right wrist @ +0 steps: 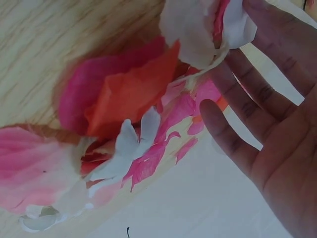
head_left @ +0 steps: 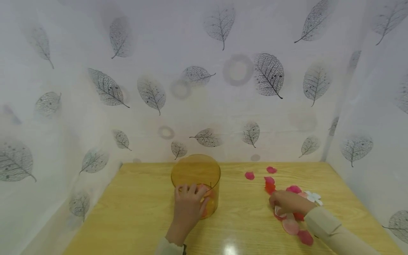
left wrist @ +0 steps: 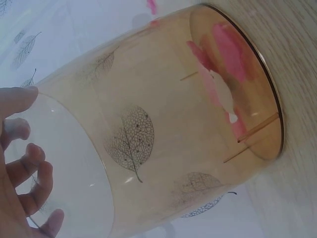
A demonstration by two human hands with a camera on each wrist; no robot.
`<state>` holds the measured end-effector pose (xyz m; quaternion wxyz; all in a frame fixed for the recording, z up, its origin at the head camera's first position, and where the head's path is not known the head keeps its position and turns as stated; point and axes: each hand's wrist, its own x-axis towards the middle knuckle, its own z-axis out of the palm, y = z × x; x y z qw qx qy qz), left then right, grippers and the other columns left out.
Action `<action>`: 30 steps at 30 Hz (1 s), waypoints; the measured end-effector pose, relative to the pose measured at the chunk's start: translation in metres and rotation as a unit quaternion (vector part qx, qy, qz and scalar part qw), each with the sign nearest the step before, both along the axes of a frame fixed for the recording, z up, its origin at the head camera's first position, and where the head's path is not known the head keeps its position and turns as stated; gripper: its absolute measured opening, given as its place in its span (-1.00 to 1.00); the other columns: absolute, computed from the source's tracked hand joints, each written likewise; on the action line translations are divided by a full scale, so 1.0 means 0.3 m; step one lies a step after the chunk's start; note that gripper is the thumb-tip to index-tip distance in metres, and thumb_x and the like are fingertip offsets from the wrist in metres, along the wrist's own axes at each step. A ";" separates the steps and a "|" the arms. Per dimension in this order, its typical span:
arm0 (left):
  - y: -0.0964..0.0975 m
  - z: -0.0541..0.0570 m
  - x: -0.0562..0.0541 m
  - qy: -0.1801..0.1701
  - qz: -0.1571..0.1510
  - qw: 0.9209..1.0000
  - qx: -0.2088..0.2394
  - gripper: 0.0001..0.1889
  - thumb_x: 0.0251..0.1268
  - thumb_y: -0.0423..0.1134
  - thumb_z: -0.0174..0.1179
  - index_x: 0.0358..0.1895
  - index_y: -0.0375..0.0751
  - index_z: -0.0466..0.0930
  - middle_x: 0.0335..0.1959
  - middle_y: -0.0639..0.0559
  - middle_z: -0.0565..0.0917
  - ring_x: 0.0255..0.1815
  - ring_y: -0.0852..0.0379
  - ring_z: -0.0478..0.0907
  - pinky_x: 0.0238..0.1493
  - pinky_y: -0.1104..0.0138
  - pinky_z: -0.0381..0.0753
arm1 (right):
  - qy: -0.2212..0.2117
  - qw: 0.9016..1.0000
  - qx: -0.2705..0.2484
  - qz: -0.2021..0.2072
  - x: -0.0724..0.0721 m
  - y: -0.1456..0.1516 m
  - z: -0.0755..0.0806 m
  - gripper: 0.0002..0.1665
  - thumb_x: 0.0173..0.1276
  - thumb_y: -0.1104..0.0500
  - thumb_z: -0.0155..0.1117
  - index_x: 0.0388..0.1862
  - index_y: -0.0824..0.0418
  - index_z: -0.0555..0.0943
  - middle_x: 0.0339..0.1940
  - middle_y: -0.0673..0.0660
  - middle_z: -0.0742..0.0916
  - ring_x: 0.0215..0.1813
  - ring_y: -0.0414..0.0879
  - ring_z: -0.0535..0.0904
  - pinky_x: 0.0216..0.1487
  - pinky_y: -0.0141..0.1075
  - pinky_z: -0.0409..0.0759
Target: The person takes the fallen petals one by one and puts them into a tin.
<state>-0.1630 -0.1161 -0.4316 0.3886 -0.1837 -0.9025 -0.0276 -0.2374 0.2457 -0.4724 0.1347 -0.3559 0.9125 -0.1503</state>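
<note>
A clear amber cylindrical container [head_left: 195,168] stands on the wooden table. My left hand [head_left: 186,209] is at its near rim, and in the left wrist view the fingers curl over the edge of the opening. Pink and white petals [left wrist: 230,54] lie at the container's bottom, seen through its wall. To the right, my right hand [head_left: 291,202] reaches down into a pile of loose artificial petals. Its fingers pinch a white petal [right wrist: 190,32], though the thumb is mostly out of the right wrist view. Pink petals [head_left: 290,226], an orange-red petal [right wrist: 133,94] and a white flower [head_left: 313,197] lie around it.
Separate pink petals [head_left: 249,175] are scattered on the table [head_left: 137,212] behind the pile. White sheeting [head_left: 207,102] printed with grey leaves hangs behind the table and at both sides.
</note>
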 end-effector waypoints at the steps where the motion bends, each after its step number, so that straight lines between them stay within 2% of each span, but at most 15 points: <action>1: 0.000 -0.001 -0.001 -0.001 0.000 1.000 -0.001 -0.62 -0.18 0.07 0.45 -0.30 0.12 0.50 -0.47 0.12 0.53 -0.38 0.08 0.47 -0.15 0.11 0.43 | -0.001 1.000 0.001 0.000 0.000 0.000 0.000 -0.75 -0.12 0.39 0.39 -0.58 0.05 0.57 -0.57 -0.22 0.51 -0.49 -0.35 0.29 -0.45 -0.45 0.36; 15: 0.008 0.015 0.010 -0.017 0.011 1.000 0.008 -0.59 -0.21 0.06 0.47 -0.31 0.07 0.48 -0.45 0.10 0.51 -0.34 0.08 0.48 -0.10 0.09 0.44 | -0.009 1.000 -0.011 -0.002 -0.004 0.003 -0.012 -0.74 -0.17 0.41 0.31 -0.64 0.03 0.56 -0.60 -0.24 0.54 -0.52 -0.38 0.30 -0.49 -0.47 0.37; 23: 0.020 -0.003 0.013 -0.017 0.042 0.999 0.005 -0.61 -0.17 0.08 0.43 -0.29 0.10 0.47 -0.42 0.09 0.52 -0.28 0.02 0.51 -0.05 0.04 0.44 | 0.004 1.000 0.002 0.005 0.003 -0.001 0.001 -0.74 -0.14 0.38 0.39 -0.64 0.03 0.57 -0.61 -0.22 0.56 -0.52 -0.38 0.31 -0.47 -0.46 0.39; 30: 0.024 -0.001 0.015 -0.022 0.044 0.999 0.016 -0.63 -0.15 0.05 0.42 -0.28 0.11 0.48 -0.42 0.09 0.54 -0.28 0.03 0.50 -0.03 0.03 0.43 | -0.020 1.000 -0.012 -0.003 0.004 0.000 0.010 -0.74 -0.13 0.40 0.33 -0.66 0.04 0.54 -0.63 -0.21 0.56 -0.55 -0.39 0.31 -0.51 -0.48 0.37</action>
